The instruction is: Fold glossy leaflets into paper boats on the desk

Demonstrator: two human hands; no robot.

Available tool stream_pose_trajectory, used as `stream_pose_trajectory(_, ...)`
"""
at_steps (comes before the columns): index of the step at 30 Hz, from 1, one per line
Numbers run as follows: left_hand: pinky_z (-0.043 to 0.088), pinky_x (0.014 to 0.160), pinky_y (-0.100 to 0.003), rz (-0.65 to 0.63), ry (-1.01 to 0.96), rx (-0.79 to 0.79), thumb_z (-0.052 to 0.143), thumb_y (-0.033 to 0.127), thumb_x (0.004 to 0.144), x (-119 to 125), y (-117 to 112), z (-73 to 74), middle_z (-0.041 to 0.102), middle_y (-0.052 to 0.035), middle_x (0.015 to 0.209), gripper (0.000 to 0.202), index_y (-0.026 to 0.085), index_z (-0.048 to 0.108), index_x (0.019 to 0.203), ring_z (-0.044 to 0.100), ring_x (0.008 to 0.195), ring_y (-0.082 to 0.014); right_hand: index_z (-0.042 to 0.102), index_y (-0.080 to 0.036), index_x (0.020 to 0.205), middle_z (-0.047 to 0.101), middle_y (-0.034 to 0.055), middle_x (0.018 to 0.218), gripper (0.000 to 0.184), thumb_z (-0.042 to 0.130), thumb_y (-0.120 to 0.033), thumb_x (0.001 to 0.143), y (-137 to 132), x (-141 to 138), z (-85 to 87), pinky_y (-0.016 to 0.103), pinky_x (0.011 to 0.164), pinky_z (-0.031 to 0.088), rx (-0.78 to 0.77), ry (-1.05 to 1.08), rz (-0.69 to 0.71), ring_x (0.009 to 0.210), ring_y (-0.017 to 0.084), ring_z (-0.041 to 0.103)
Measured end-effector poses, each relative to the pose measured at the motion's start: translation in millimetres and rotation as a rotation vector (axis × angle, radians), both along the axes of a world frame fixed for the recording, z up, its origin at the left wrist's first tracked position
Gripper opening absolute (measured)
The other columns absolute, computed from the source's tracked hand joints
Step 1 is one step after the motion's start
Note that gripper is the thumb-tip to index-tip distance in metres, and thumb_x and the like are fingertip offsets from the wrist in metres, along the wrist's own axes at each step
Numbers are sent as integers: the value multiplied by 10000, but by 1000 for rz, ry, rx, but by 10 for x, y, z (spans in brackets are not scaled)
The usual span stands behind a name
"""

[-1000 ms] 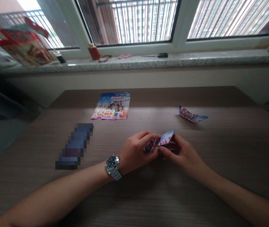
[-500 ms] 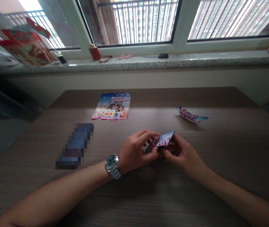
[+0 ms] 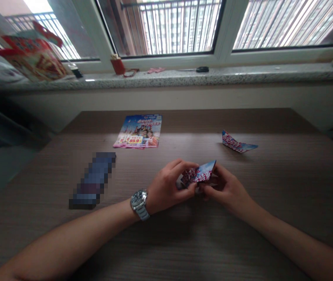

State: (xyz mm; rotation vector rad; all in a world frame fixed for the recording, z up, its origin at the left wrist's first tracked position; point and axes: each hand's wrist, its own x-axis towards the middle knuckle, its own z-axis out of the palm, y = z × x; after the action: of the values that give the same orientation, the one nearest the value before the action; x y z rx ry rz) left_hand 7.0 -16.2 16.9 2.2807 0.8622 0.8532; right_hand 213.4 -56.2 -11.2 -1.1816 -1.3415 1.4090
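Observation:
Between my hands is a folded piece of printed paper (image 3: 199,174), blue and white with red lettering, held just above the table. My left hand (image 3: 170,183), with a metal watch (image 3: 139,203) on the wrist, grips its left side between thumb and fingers. On the other side, my right hand (image 3: 228,185) pinches the right edge; some of its fingers are hidden behind the paper. Farther back to the right lies a paper boat (image 3: 238,143) with a similar print, its two ends pointing up and outward.
A small stack of flyers (image 3: 140,130) lies at the back left of the brown table (image 3: 184,246). Nearer me on the left is a pixelated dark flat object (image 3: 93,179). On the stone windowsill (image 3: 228,79) are scissors (image 3: 201,69), a red container (image 3: 117,65) and a red package (image 3: 39,54).
The folded paper has tilted slightly, so more of its red lettering shows beside my left fingers. Both hands keep almost the same place.

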Motion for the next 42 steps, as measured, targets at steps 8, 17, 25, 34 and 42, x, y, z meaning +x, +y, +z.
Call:
stream_pose_trajectory(8, 497, 806, -328, 26, 3, 43, 660, 227, 824, 3, -19, -8, 639, -57, 985, 381, 183, 600, 1197, 593, 885, -185, 561, -231, 1023, 700, 27, 949, 279, 711, -281, 793, -3, -3, 58, 252, 557, 588, 0, -19, 1, 738, 163, 675)
stream_pose_trajectory(17, 497, 813, -331, -5, 13, 43, 668, 232, 835, -18, 11, -19, 632, -58, 1000, 385, 178, 582, 1207, 582, 880, -181, 551, -233, 1020, 692, 19, 950, 273, 714, -249, 801, 20, 26, 12, 262, 611, 601, -18, 0, 11, 787, 169, 686)
stream_pose_trajectory(25, 503, 803, -333, 8, 33, 212, 682, 209, 845, -11, 54, -115, 644, -61, 1024, 366, 195, 602, 1202, 590, 902, -196, 526, -257, 1204, 687, 23, 952, 366, 664, -423, 909, 63, 148, 81, 292, 690, 598, 41, 14, 51, 775, 161, 680)
stream_pose_trajectory(34, 486, 894, -377, -20, 117, 338, 673, 274, 905, -70, 112, -118, 684, -54, 1035, 305, 204, 620, 1197, 596, 955, -212, 576, -254, 1129, 699, 10, 877, 249, 665, -360, 922, 89, 367, 92, 286, 680, 590, 237, -331, 135, 736, 163, 697)
stream_pose_trajectory(42, 467, 981, -416, 1, 166, 398, 613, 234, 951, -116, 205, -168, 676, -51, 1109, 179, 231, 658, 1123, 596, 1058, -217, 599, -249, 1116, 700, 36, 994, 147, 543, -311, 994, 128, 480, 49, 287, 729, 563, 387, -513, 236, 843, 171, 689)
